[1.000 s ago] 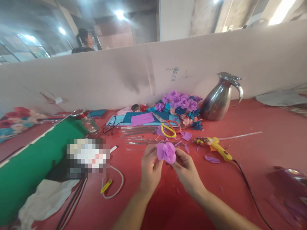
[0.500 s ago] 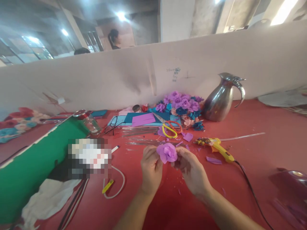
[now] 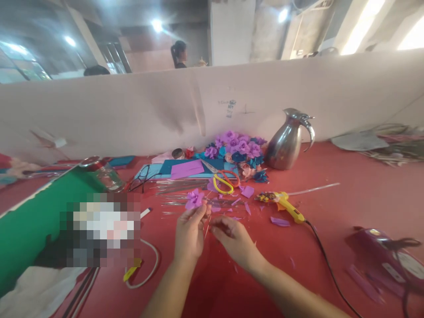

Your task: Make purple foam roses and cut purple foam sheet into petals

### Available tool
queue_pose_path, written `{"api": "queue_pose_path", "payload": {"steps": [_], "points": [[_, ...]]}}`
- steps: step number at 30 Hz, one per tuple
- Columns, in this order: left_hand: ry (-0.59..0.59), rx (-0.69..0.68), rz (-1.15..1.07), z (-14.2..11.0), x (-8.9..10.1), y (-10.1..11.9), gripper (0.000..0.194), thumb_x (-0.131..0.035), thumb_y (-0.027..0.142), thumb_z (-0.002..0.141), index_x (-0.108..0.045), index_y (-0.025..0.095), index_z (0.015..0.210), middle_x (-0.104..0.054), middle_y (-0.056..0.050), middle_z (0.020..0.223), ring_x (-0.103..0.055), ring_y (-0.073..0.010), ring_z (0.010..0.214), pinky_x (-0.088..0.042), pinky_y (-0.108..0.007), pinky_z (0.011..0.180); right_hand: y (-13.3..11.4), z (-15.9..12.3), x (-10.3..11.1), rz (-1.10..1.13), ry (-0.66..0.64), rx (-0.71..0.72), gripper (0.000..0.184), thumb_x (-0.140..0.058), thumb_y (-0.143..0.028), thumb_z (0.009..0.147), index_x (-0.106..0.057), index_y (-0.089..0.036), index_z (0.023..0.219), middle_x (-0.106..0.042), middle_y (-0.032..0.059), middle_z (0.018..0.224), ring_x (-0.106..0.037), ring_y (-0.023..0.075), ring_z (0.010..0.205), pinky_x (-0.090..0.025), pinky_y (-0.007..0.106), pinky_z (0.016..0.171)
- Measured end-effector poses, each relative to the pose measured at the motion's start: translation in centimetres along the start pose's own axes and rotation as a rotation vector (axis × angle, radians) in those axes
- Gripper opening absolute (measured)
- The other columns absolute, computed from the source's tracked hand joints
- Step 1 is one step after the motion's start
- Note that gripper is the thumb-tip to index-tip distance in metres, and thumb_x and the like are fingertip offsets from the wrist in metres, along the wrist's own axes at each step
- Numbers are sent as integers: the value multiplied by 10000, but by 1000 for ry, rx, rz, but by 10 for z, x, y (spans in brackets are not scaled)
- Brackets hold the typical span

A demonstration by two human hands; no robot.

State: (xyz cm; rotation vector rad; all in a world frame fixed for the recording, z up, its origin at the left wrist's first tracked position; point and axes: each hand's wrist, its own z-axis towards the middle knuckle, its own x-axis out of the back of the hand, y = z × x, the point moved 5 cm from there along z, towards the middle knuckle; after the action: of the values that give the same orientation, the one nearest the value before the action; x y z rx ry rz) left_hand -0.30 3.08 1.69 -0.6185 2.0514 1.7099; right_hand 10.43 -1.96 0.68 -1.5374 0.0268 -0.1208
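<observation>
A purple paper flower point(image 3: 194, 199) tilts to the left, pinched just under its petals by my left hand point(image 3: 190, 232). Its thin stem point(image 3: 207, 227) runs down past my fingers. My right hand point(image 3: 233, 238) is close beside that stem, fingers loosely bent, with a gap between thumb and forefinger. Purple paper scraps point(image 3: 247, 191) lie beyond my hands. Scissors with one yellow and one red handle point(image 3: 223, 183) rest near purple paper point(image 3: 187, 169) and blue sheets. Thin wires point(image 3: 172, 187) are spread on the red table point(image 3: 215, 287).
A yellow glue gun point(image 3: 286, 205) with a cord lies to the right. Behind are a heap of paper flowers point(image 3: 236, 143) and a metal jug point(image 3: 287, 143). At left stand a green panel point(image 3: 29, 229) and glass jar point(image 3: 107, 174). A dark red device point(image 3: 387, 251) sits far right.
The flower has moved left and tipped over, and is now in my left hand alone. My right hand has come away from the petals, down beside the stem. The view has shifted right.
</observation>
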Motion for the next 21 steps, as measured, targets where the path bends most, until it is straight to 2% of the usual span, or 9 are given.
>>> {"api": "queue_pose_path", "payload": {"steps": [4, 8, 11, 14, 15, 18, 20, 21], "points": [[93, -33, -73, 7, 8, 4, 216, -831, 223, 516, -721, 171, 695, -688, 0, 685, -614, -90, 652, -474, -230, 691, -3, -2, 3, -273, 48, 103, 199, -515, -182, 779, -659, -200, 915, -689, 32, 843, -584, 147, 645, -429, 253, 577], [232, -228, 24, 11, 25, 16, 182, -803, 282, 572, -706, 179, 685, -690, 7, 696, -617, -102, 714, -456, -254, 785, -13, -3, 12, -536, 71, 200, 195, -487, -163, 802, -668, -227, 838, -687, 20, 758, -599, 163, 641, -418, 259, 576], [292, -353, 124, 10, 30, 26, 185, -745, 347, 656, -689, 175, 695, -667, 10, 679, -595, -105, 717, -442, -257, 791, -28, 11, 23, -785, 106, 228, 215, -493, -158, 812, -679, -235, 890, -710, 43, 849, -625, 202, 766, -435, 290, 656], [308, -420, 138, 7, 31, 31, 201, -713, 367, 690, -683, 176, 744, -662, -2, 713, -596, -127, 744, -447, -268, 778, -48, 47, 26, -1145, 81, 251, 237, -461, -190, 872, -685, -222, 943, -704, 80, 963, -604, 233, 909, -439, 307, 702], [307, -438, 143, 7, 31, 33, 203, -707, 369, 696, -684, 179, 766, -666, -9, 733, -602, -138, 767, -449, -275, 785, -51, 64, 23, -1302, 7, 256, 263, -429, -180, 895, -681, -211, 962, -697, 89, 990, -589, 237, 957, -442, 312, 733], [309, -487, 179, 11, 34, 34, 212, -693, 367, 709, -688, 192, 828, -681, -29, 796, -609, -163, 826, -449, -287, 810, -53, 115, 10, -1417, -158, 272, 210, -485, -146, 884, -691, -177, 869, -691, 95, 937, -586, 227, 972, -446, 332, 824], [329, -507, 187, 16, 39, 34, 215, -684, 368, 712, -686, 193, 838, -678, -29, 792, -606, -167, 823, -451, -286, 789, -49, 143, -3, -1476, -270, 291, 170, -539, -237, 890, -646, -157, 994, -650, 93, 1029, -585, 220, 987, -473, 375, 842], [347, -511, 176, 20, 43, 34, 210, -681, 369, 713, -682, 190, 821, -670, -23, 768, -602, -164, 810, -451, -282, 772, -46, 155, -10, -1502, -330, 307, 243, -549, -296, 892, -596, -153, 1083, -609, 87, 1113, -589, 206, 984, -489, 401, 843]]}}
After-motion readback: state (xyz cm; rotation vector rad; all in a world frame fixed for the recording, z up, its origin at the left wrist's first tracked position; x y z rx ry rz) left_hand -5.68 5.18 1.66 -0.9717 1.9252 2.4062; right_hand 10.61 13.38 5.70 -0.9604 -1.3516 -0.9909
